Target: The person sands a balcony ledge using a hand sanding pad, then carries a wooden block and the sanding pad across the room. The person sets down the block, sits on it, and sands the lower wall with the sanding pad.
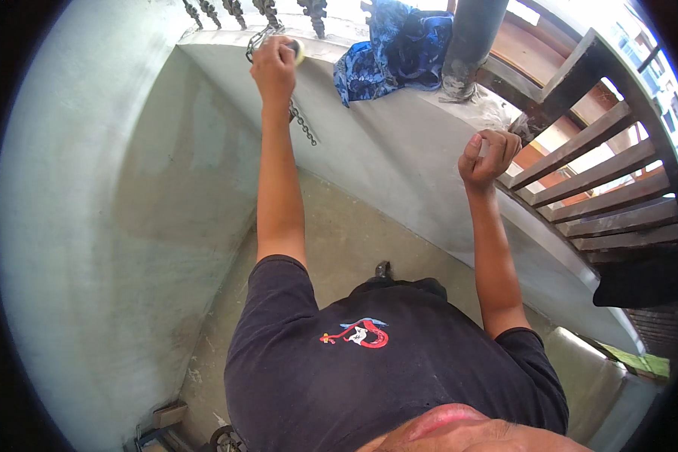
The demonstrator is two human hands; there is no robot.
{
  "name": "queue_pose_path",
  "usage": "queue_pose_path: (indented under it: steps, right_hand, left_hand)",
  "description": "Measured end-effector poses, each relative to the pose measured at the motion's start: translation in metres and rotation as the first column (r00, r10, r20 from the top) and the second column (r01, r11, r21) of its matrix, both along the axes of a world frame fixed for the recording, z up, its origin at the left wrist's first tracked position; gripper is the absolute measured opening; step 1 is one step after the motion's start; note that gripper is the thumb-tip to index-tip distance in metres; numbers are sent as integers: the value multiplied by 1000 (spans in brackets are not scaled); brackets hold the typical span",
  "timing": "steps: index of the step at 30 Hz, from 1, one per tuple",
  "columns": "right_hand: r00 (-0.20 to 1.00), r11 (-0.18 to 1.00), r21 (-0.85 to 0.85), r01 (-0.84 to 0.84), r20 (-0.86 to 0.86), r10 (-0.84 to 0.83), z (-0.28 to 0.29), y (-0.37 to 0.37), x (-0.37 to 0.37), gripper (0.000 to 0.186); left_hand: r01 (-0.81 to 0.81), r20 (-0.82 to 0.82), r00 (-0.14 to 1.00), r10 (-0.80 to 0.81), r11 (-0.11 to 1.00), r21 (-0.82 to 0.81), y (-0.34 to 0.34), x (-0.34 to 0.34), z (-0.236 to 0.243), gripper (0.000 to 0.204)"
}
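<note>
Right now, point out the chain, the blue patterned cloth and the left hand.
Chain (303,123): head view, on the links hanging below the ledge.
Blue patterned cloth (408,54): head view, middle of its folds.
Left hand (273,71): head view, back of the hand.

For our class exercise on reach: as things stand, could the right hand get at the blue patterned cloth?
Probably yes: the blue patterned cloth lies on the ledge, and the dark post beside it seems to leave the front free for the right hand.
</note>
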State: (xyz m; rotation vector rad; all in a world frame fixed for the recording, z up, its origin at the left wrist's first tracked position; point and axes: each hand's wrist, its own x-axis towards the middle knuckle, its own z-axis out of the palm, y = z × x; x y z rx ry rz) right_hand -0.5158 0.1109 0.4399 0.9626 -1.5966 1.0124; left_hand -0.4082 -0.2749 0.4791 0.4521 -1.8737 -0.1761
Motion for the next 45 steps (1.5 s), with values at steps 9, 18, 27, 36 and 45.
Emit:
queue_pose_path:
  steps: [9, 18, 27, 36, 45]
  right_hand:
    - [1000, 1000, -12, 13, 13, -13, -1, -1, 1, 13]
    - [1000, 1000, -17, 13, 16, -12, 2, -1, 3, 13]
    - [1000, 999, -34, 16, 24, -15, 1, -2, 2, 13]
    - [999, 999, -14, 44, 0, -44, -1, -2, 2, 16]
    - [999, 998, -24, 54, -4, -54, -4, -4, 1, 19]
  left_hand:
    - [-69, 73, 995, 66, 997, 38, 13, 4, 3, 13]
    - [83, 28, 996, -83, 996, 17, 17, 8, 7, 14]
    - [128, -560, 818, 131, 908, 399, 41, -2, -73, 34]
    - [340, -698, 696, 166, 780, 525, 40, -36, -105, 32]
    - [272, -576, 796, 188, 739, 617, 48, -48, -147, 34]
